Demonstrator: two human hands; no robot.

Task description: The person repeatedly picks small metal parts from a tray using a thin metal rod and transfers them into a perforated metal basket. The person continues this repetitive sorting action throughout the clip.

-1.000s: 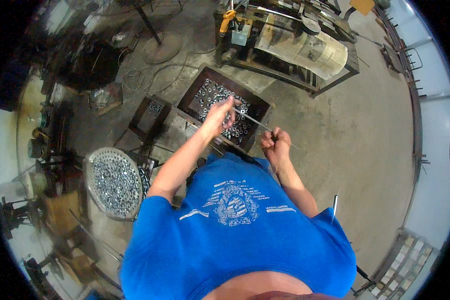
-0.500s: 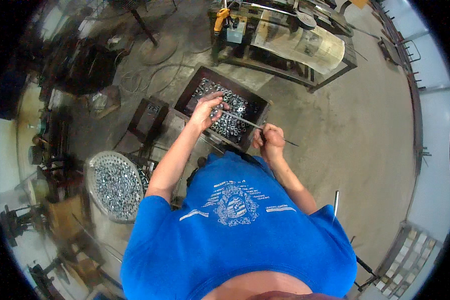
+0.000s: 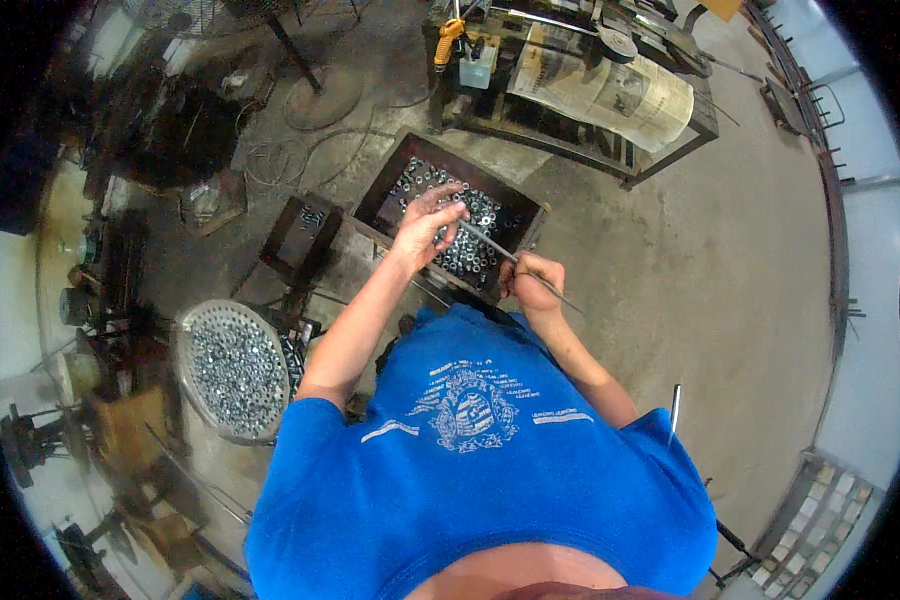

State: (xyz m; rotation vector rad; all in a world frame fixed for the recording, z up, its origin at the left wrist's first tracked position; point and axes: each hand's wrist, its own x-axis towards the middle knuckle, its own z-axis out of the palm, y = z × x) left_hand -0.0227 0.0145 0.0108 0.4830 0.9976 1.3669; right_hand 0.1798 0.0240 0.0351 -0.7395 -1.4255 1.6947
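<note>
A dark metal box [image 3: 388, 160] holds many loose shiny metal nuts [image 3: 478, 208]. Over it, my left hand [image 3: 425, 232] has its fingers curled at the upper end of a thin metal rod [image 3: 492, 243]. What lies inside these fingers is too small to make out; it may be a nut. My right hand [image 3: 536, 285] is closed round the rod's lower part, above the box's right front corner. The rod slants down to the right, its far tip sticking out past my right hand.
Left of me stands a round perforated basket [image 3: 183, 372] full of nuts. A smaller dark tray [image 3: 284, 246] with a few pieces sits left of the box. Beyond is a metal workbench [image 3: 705, 128] with newspaper [image 3: 610, 95] and an orange-handled air gun [image 3: 448, 45]. A fan base [image 3: 322, 98] stands farther back.
My left hand has moved slightly right, its fingers now more closed at the rod's end. The rod slants more steeply, and less of it shows beyond my right hand.
</note>
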